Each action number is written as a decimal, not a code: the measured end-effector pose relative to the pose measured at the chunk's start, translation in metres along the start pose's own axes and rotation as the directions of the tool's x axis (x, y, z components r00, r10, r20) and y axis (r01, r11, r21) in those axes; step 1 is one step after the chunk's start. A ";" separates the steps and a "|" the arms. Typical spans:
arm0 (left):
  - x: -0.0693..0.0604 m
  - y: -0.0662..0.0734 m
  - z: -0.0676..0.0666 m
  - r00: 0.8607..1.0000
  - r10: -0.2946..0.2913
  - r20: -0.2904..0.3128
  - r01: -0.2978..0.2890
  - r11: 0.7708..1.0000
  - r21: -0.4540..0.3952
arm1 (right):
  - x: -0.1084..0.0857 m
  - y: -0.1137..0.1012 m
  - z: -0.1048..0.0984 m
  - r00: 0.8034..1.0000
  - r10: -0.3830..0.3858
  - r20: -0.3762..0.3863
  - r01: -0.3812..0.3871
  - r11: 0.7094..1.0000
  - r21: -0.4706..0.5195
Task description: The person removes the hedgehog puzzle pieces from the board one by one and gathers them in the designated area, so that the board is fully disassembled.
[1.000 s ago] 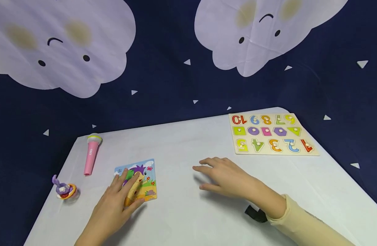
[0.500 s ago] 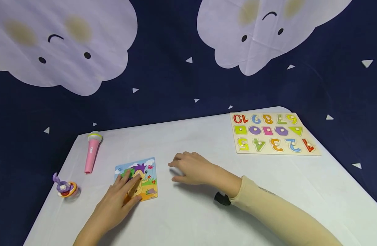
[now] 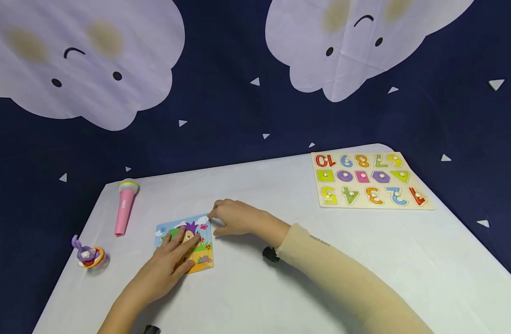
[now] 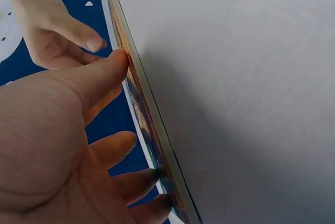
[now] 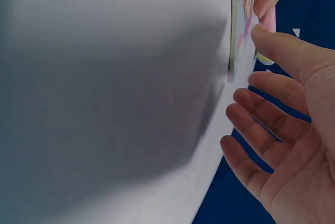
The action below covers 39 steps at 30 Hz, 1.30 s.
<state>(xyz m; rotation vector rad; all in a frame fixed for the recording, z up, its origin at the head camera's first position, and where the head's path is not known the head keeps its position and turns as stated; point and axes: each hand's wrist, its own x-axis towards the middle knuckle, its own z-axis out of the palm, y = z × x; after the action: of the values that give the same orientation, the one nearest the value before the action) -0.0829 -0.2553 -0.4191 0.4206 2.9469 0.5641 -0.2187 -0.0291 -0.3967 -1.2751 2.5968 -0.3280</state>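
A square picture puzzle [image 3: 206, 253] with a purple-haired cartoon animal lies flat on the white table. My left hand [image 3: 163, 271] rests on it with fingers spread, covering its lower left part. In the left wrist view, the fingertips touch the face of the puzzle [image 4: 152, 111], which is seen nearly edge-on. My right hand [image 3: 239, 218] is at the puzzle's upper right corner, its fingers loosely bent. In the right wrist view, the fingers of the right hand [image 5: 293, 150] are apart from one another, beside the puzzle [image 5: 242, 17], with nothing gripped.
A pink toy microphone [image 3: 124, 211] lies at the back left. Nearer the left edge stands a small purple and orange toy [image 3: 88, 255] with a clear base. A wooden number and shape board [image 3: 372, 181] lies at the back right. Behind the table hangs a dark blue cloth [image 3: 222, 93].
My right hand has moved left across the table to the puzzle's right side. The left hand has shifted slightly right on the puzzle, which has hardly moved.
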 end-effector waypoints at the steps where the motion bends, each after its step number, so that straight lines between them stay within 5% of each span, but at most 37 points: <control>1: 0.000 -0.001 0.000 1.000 0.002 0.005 -0.002 1.000 0.001 | 0.003 -0.001 0.002 1.000 -0.003 0.002 0.003 1.000 0.009; 16: -0.001 -0.004 -0.002 0.999 -0.013 0.048 0.012 1.000 0.023 | 0.034 -0.021 0.006 0.994 0.104 -0.041 -0.104 0.995 0.003; 21: 0.003 -0.004 -0.001 0.998 0.003 0.058 -0.004 1.000 0.020 | 0.036 -0.024 0.010 0.982 0.172 -0.078 -0.174 0.985 -0.016; 39: 0.003 -0.002 0.002 0.999 0.010 0.044 -0.011 1.000 0.029 | 0.037 -0.030 0.012 0.964 0.205 -0.170 -0.219 0.973 -0.072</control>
<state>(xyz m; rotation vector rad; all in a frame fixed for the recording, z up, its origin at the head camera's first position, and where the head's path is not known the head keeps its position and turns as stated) -0.0860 -0.2552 -0.4219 0.4454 2.9164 0.5073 -0.2151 -0.0776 -0.4027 -1.0205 2.8839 -0.2885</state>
